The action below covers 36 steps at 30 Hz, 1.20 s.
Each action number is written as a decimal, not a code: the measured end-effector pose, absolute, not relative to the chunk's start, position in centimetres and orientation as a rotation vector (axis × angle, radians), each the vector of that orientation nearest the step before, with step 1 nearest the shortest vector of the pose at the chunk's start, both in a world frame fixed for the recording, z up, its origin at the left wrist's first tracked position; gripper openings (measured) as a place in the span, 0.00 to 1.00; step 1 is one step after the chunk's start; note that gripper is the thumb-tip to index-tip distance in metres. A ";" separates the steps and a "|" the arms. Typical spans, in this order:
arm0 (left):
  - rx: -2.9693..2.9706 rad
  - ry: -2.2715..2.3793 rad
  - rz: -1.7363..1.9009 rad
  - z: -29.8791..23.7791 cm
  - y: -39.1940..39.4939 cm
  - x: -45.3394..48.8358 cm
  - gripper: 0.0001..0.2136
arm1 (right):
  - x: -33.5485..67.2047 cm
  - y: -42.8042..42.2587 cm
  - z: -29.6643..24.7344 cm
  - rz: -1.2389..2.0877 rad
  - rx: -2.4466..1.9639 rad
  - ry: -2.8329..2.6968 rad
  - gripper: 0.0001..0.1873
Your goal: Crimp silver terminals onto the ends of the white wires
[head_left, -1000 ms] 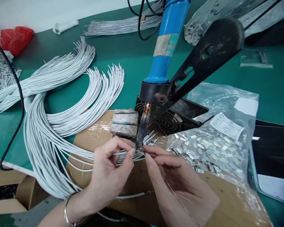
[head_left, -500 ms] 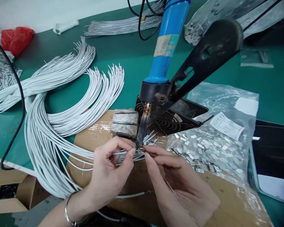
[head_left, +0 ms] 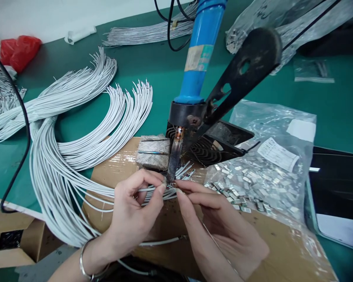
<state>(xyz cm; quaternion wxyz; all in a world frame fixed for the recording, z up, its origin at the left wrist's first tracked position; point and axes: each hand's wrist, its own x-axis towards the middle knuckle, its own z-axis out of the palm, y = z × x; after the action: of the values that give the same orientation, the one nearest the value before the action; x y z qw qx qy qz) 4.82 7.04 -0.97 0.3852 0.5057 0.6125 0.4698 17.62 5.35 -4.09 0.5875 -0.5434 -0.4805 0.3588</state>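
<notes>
White wires [head_left: 76,188], left hand [head_left: 132,215] pinching, right hand [head_left: 217,231] at ends, label [head_left: 278,154] unreadable

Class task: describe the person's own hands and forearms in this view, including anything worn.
The left hand and right hand are bare, with no gloves or sleeves in view. A thin silver bangle circles the left wrist; nothing shows on the right wrist.
</notes>
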 end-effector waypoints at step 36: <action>1.942 1.482 1.082 -2.2 2.0 4.6 0.13 | 29.6 2.3 -9.4 0.741 -1.476 -0.594 0.23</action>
<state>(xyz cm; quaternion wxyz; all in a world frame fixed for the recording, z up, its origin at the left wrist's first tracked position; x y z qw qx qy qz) 4.62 1.95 -2.18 0.2327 0.7069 0.5394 0.3940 29.62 2.34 -9.35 0.6390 -0.6468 -0.2605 0.3248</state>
